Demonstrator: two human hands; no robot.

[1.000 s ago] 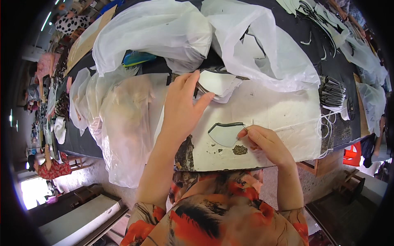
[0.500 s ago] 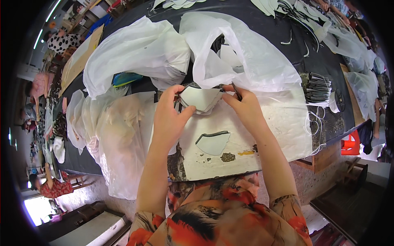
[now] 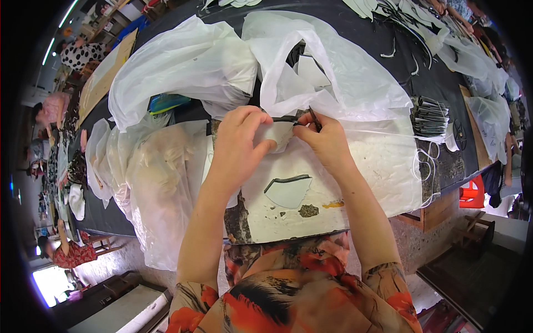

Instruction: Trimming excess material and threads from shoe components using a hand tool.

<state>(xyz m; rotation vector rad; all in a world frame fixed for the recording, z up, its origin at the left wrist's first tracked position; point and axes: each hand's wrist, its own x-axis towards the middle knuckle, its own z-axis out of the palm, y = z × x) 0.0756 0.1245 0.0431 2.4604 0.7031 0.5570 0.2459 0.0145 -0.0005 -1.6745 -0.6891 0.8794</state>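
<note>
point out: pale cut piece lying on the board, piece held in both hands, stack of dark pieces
pale cut piece (image 3: 287, 192), head view, its middle.
held piece (image 3: 280, 134), head view, lower part between hands.
stack of dark pieces (image 3: 430, 115), head view, top.

Both my forearms enter from the lower edge and converge toward the far side of the surface. My left hand is palm-down, fingers curled, thumb and forefinger pinched together. My right hand sits just beside it, wrist bent inward, fingertips closed in a pinch facing the left hand's.
</note>
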